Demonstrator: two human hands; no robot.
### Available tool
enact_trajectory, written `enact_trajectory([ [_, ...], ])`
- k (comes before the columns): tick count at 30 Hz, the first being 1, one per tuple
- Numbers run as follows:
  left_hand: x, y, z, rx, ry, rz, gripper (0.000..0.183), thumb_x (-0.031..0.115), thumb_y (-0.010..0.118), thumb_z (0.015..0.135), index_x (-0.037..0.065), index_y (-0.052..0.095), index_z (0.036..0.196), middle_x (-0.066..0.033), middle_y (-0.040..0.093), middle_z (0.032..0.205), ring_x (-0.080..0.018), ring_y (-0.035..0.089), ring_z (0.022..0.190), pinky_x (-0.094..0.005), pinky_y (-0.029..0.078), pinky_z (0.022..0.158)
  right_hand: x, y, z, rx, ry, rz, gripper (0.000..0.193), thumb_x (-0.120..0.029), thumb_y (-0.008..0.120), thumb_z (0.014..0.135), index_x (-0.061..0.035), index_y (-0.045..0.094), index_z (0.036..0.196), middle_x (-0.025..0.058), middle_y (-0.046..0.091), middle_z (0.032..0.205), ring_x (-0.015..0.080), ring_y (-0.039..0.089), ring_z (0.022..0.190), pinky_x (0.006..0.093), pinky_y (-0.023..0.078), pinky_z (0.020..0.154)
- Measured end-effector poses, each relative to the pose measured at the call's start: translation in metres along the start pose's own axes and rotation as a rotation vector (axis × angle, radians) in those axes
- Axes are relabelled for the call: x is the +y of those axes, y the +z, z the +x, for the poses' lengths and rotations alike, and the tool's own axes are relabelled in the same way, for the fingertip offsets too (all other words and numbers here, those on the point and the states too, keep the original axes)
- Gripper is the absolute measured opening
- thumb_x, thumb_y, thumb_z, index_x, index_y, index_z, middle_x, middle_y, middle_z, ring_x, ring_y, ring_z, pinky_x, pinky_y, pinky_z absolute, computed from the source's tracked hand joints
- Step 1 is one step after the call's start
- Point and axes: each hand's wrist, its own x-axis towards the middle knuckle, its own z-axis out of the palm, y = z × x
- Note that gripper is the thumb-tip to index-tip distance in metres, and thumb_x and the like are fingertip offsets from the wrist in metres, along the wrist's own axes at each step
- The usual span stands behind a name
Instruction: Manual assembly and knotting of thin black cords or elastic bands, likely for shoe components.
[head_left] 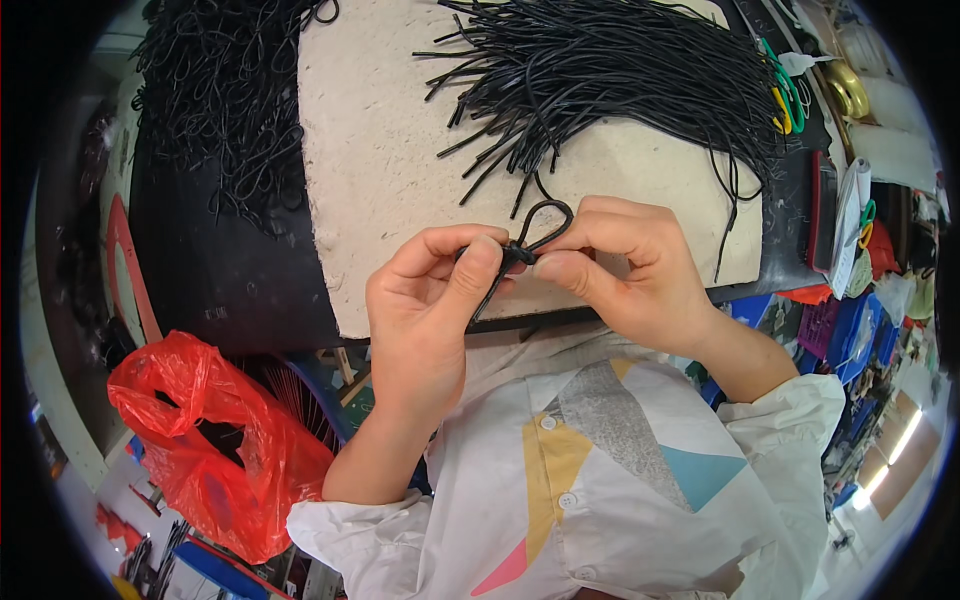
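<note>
Black cord, one length, is located between the two hands, over the near part of the one pale board. It carries one knot and one loop, the loop standing up from the knot on its far side; one tail slants down toward the wearer.

Hands in the head view: two. Left hand: thumb and index finger brought together, clamped on the cord at the left of the knot; its remaining fingers are partly hidden behind. Right hand: thumb and index finger nearly together, gripping the cord at the right of the knot; the other fingers are bent inward.

Stock on the work surface: one bundle of straight black cords, lying across the far right of the board, and one heap of looped black cords at the far left, beside the board on the dark table. Individual pieces in both overlap and cannot be counted.

Also noted: one red plastic bag at the left, below table level; one green handle and one yellow handle next to the bundle's right end; three buttons on the patterned shirt.
</note>
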Motion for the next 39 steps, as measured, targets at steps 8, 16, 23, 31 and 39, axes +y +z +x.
enact_trajectory([
  [8,-0.001,0.001,-0.002,0.039,0.017,-0.132,0.016,0.017,0.050,0.089,0.002,0.052,0.085,-0.0038,0.055,0.077,-0.0107,0.054,0.068,-0.0241,0.044,0.066,-0.008,0.006,0.001,0.052,-0.097,-0.045,0.005,-0.005,0.065,0.071,-0.0038,0.060,0.069,0.0054,0.054,0.062,0.0160,0.050,0.051,0.0266,0.038,0.049],
  [16,0.004,-0.004,-0.004,0.036,-0.038,-0.364,0.014,0.014,0.051,0.088,0.002,0.050,0.082,-0.0055,0.056,0.073,-0.0136,0.058,0.068,-0.0266,0.048,0.067,-0.001,0.008,0.005,0.060,-0.321,-0.176,0.009,-0.006,0.066,0.068,-0.0055,0.057,0.068,0.0047,0.052,0.060,0.0228,0.050,0.055,0.0298,0.040,0.057],
  [23,0.002,-0.004,-0.001,0.053,0.009,-0.096,0.013,0.012,0.052,0.086,-0.001,0.051,0.087,-0.0093,0.059,0.078,-0.0176,0.062,0.070,-0.0268,0.052,0.064,-0.003,-0.002,0.008,0.128,-0.019,0.246,0.011,-0.010,0.065,0.074,-0.0030,0.064,0.082,0.0035,0.059,0.067,0.0134,0.053,0.063,0.0248,0.040,0.058],
  [31,0.014,-0.008,-0.003,-0.235,-0.095,0.142,0.028,-0.012,0.062,0.068,-0.009,0.055,0.095,-0.0144,0.062,0.082,-0.0195,0.063,0.076,-0.0280,0.054,0.067,-0.008,-0.007,0.006,-0.053,0.179,0.493,0.007,-0.009,0.063,0.075,-0.0025,0.065,0.078,0.0045,0.060,0.070,0.0111,0.053,0.064,0.0234,0.040,0.058],
  [39,0.018,-0.006,0.000,-0.304,-0.250,0.195,0.010,-0.001,0.060,0.076,-0.008,0.060,0.084,-0.0139,0.063,0.074,-0.0145,0.061,0.063,-0.0215,0.049,0.054,-0.008,-0.001,0.002,-0.017,-0.137,0.057,0.011,-0.009,0.059,0.080,0.0006,0.060,0.077,0.0002,0.056,0.068,0.0065,0.051,0.064,0.0220,0.040,0.058],
])
